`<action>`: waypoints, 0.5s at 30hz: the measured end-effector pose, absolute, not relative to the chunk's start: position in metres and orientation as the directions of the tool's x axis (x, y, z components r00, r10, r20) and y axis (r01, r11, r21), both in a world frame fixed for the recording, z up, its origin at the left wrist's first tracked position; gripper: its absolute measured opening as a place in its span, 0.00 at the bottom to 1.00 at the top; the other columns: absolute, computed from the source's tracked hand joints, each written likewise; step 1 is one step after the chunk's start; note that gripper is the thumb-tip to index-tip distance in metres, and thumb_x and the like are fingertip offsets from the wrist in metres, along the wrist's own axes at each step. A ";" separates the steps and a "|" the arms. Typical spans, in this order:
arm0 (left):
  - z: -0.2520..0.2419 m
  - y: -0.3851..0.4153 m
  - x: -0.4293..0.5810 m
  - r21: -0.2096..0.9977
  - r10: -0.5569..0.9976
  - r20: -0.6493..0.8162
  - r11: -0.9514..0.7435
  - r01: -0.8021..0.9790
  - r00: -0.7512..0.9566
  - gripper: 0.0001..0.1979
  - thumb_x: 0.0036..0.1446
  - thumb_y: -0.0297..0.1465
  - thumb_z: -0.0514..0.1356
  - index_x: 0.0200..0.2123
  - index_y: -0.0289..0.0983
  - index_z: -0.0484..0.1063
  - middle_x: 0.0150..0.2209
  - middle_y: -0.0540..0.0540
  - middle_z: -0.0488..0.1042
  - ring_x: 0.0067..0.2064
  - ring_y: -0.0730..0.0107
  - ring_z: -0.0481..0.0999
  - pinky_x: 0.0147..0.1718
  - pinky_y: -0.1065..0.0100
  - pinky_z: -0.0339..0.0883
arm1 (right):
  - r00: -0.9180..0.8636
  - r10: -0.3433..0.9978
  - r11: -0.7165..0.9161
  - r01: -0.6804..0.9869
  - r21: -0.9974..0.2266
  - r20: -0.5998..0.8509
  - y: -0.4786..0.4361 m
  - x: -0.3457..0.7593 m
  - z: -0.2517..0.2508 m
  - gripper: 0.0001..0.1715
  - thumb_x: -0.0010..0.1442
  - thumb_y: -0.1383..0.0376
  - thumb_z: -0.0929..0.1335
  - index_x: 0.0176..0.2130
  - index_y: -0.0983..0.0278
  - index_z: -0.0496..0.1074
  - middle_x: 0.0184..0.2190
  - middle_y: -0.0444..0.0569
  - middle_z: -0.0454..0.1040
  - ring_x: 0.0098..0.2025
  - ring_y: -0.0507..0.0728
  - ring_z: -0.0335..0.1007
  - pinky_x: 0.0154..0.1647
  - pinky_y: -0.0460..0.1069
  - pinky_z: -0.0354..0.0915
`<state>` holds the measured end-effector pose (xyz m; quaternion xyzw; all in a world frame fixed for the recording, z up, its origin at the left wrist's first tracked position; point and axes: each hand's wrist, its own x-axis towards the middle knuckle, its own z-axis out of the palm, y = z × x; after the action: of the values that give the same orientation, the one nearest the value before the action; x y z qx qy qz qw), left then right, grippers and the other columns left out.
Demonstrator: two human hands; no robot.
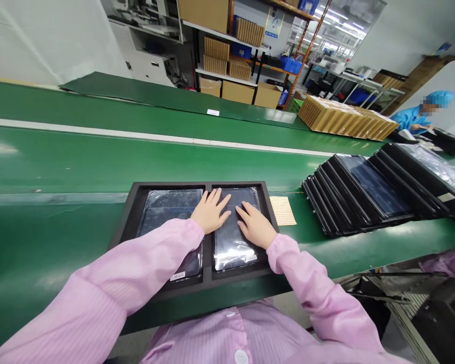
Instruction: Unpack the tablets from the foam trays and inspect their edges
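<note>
1. Spread and unclenched, left hand [210, 213] and right hand [258, 226] clasp nothing; they rest over a dark rectangular panel [231, 247] in clear film, perhaps steadying it
2. It lies in the right recess of a black foam tray [208, 264], whose divider separates it from 1 similar panel [167, 203]

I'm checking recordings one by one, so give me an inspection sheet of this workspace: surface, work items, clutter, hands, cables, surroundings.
Surface: green worktop, glossy.
Work items: black tray with two compartments, holding left tablet and right tablet, both film-covered.
Clutter: dotted sheet beside the tray; leaning dark panels farther right.
Hands: left hand and right hand, open, fingers over the right tablet.
Cables: nothing seen.
Surroundings: shelves with boxes; co-worker in blue.
</note>
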<state>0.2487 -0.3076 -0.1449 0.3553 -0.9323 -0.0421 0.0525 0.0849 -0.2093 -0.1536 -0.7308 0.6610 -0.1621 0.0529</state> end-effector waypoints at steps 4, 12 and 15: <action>-0.147 -0.305 0.251 0.204 -0.688 0.077 0.720 -0.664 -0.722 0.30 0.65 0.40 0.52 0.66 0.33 0.62 0.69 0.28 0.59 0.70 0.44 0.58 0.66 0.43 0.52 | -0.057 -0.986 0.006 -0.950 -0.311 0.154 -0.245 0.075 -0.148 0.28 0.66 0.66 0.66 0.63 0.70 0.66 0.66 0.66 0.64 0.68 0.68 0.59 0.67 0.63 0.59; -0.128 -0.271 0.344 0.078 -0.956 -0.046 0.287 -0.955 -0.291 0.42 0.61 0.48 0.48 0.65 0.18 0.58 0.61 0.12 0.63 0.63 0.28 0.66 0.54 0.40 0.65 | -0.317 -0.938 0.222 -0.862 -0.456 0.142 -0.202 0.086 -0.152 0.31 0.59 0.66 0.70 0.60 0.74 0.67 0.51 0.72 0.74 0.52 0.73 0.72 0.52 0.64 0.69; -0.128 -0.271 0.364 0.238 -0.982 -0.101 0.130 -0.963 -0.157 0.44 0.60 0.50 0.45 0.67 0.20 0.55 0.65 0.13 0.58 0.67 0.27 0.59 0.57 0.34 0.60 | -0.379 -0.917 0.241 -0.776 -0.583 0.125 -0.196 0.088 -0.152 0.34 0.56 0.64 0.72 0.60 0.72 0.68 0.50 0.70 0.75 0.53 0.74 0.71 0.54 0.67 0.68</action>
<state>0.3644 -0.2712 -0.1281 0.6479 -0.7505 -0.1242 0.0399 0.0875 -0.1965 -0.1520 -0.5438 0.7782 -0.2895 0.1221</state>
